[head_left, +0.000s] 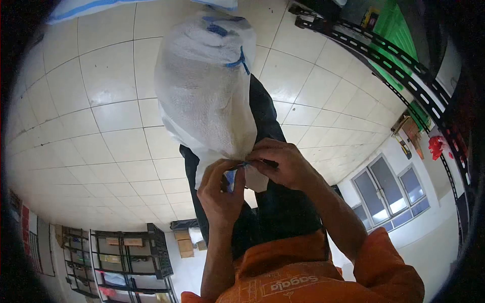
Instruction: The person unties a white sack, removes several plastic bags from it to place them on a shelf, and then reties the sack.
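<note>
The white sack (204, 96) lies straight ahead of the hands, its long axis going away from the person, and its gathered near end is just at the fingertips, partly over the dark trousers (264, 108). The left hand (217, 199) and the right hand (292, 164) both have the grip closed, pinching this end from its two sides around a bit of blue string (245, 164); which hand is nearer, I cannot tell.

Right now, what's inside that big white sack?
The white sack bulges, but its sides hide the contents. Outside, a blue tie shows; the left hand and right hand pinch the sack's end.
</note>
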The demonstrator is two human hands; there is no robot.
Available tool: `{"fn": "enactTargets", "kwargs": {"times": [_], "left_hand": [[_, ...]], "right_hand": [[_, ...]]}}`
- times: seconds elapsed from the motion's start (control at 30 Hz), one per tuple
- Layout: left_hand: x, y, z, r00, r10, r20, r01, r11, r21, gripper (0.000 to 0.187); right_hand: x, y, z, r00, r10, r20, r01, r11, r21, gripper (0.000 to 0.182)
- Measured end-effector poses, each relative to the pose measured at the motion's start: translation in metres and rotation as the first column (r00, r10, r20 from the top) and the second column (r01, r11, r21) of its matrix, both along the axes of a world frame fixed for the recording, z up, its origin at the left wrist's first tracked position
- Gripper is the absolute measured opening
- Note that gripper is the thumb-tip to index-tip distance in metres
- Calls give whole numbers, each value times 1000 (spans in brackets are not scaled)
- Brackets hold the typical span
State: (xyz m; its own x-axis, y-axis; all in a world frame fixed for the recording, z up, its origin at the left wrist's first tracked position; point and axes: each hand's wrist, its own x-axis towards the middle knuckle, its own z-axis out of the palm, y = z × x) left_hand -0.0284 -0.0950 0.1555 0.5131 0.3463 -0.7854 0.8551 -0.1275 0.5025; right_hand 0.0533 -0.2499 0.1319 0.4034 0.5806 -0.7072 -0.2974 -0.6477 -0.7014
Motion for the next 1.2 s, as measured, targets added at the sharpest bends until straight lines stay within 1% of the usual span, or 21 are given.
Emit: {"fn": "enactTargets", "kwargs": {"times": [0.03, 0.07, 0.1, 0.13, 0.17, 0.23, 0.27, 0.33, 0.43, 0.5, 0.53, 0.67, 0.73, 0.77, 0.83, 0.87, 0.93, 1.0, 1.03, 1.17, 1.2], "left_hand": [[2, 1, 0, 997, -63, 52, 61, 997, 38, 15], [3, 2, -1, 997, -59, 47, 58, 998, 35, 15], [4, 5, -3, 998, -68, 17, 68, 998, -6, 16], [5, 8, -6, 997, -78, -10, 77, 996, -47, 17], [5, 9, -8, 997, -75, -12, 75, 996, -49, 17], [4, 9, -13, 989, 43, -139, -74, 972, -222, 16], [5, 9, -14, 989, 48, -141, -79, 971, -224, 16], [7, 7, -17, 993, 69, -91, -91, 960, -266, 16], [0, 5, -23, 995, 88, -49, -99, 943, -317, 16], [-6, 5, -28, 997, 76, -17, -77, 938, -337, 17], [-8, 5, -29, 998, 58, 16, -48, 933, -357, 18], [-5, -2, -28, 994, 110, 14, -99, 932, -349, 13], [-8, -6, -30, 982, 168, -90, -190, 888, -418, 11], [-11, -8, -31, 981, 171, -89, -192, 888, -417, 11], [-20, -13, -36, 956, 288, -49, -275, 830, -484, 10], [-22, -15, -38, 956, 290, -49, -276, 830, -485, 10], [-25, -20, -40, 918, 391, -60, -359, 762, -539, 11], [-21, -20, -39, 908, 414, -66, -378, 740, -556, 11], [-19, -21, -39, 897, 435, -73, -395, 718, -573, 11], [-24, -25, -45, 903, 427, -41, -370, 726, -580, 10], [-22, -24, -46, 922, 388, 16, -318, 778, -541, 10]], "right_hand": [[2, 0, 1, 1000, 3, -6, -3, 1000, -2, 16], [4, 1, 2, 999, 28, 35, -27, 1000, -9, 16], [5, 1, 2, 996, 52, 77, -51, 999, -17, 17], [5, 1, 2, 996, 55, 74, -54, 998, -19, 17], [5, 1, 2, 995, 54, 80, -53, 998, -18, 17], [7, 2, 2, 995, 58, 87, -56, 998, -20, 18], [8, 2, 3, 996, 57, 72, -55, 998, -40, 18], [9, 3, 4, 997, 62, 54, -59, 996, -61, 19], [7, 4, 8, 996, 50, 79, -42, 994, -96, 21], [4, 5, 10, 991, -131, -3, 129, 978, -165, 22], [4, 5, 11, 992, -127, -5, 124, 978, -166, 22], [0, 2, 11, 993, -101, 62, 110, 980, -166, 20], [-1, 2, 11, 990, -108, 90, 121, 981, -150, 19], [0, 4, 12, 988, -116, 99, 131, 980, -153, 17], [1, 4, 13, 987, -123, 108, 139, 978, -156, 16], [0, 3, 12, 984, -147, 101, 162, 973, -163, 15], [-1, 3, 13, 981, -169, 95, 184, 968, -173, 15], [2, 5, 16, 953, 18, 302, 56, 970, -235, 19], [1, 4, 14, 953, 21, 302, 54, 970, -236, 19], [-1, -1, 12, 971, -61, 229, 113, 969, -220, 19], [-1, -1, 11, 976, -97, 193, 137, 968, -210, 17]]}}
